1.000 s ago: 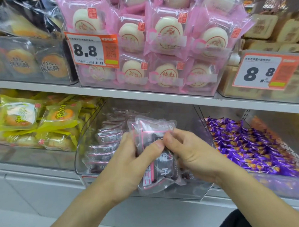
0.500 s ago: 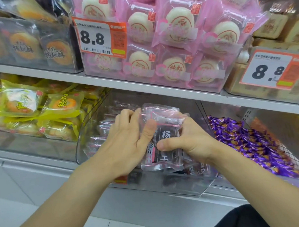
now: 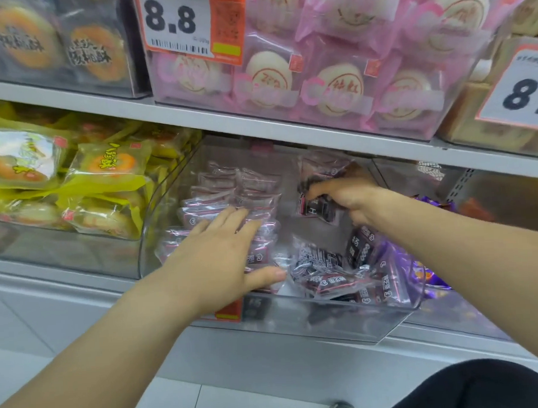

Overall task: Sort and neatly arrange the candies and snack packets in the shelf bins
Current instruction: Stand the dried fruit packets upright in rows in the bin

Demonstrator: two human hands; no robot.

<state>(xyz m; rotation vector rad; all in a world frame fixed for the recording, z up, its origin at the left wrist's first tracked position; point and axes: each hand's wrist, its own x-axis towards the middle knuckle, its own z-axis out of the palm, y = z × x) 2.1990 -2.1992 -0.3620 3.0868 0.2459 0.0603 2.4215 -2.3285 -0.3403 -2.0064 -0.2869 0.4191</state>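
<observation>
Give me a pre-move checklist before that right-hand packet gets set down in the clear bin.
1. Right hand grips the dark packet: ok.
2. Left hand rests flat on the stacked rows, steadying them: ok.
3. Bare spot on the clear bin floor beside the rows: ok.
4. Loose packets at front right tidy: not ok, jumbled.
5. Packet matches the rows: cannot tell, print blurred.
</observation>
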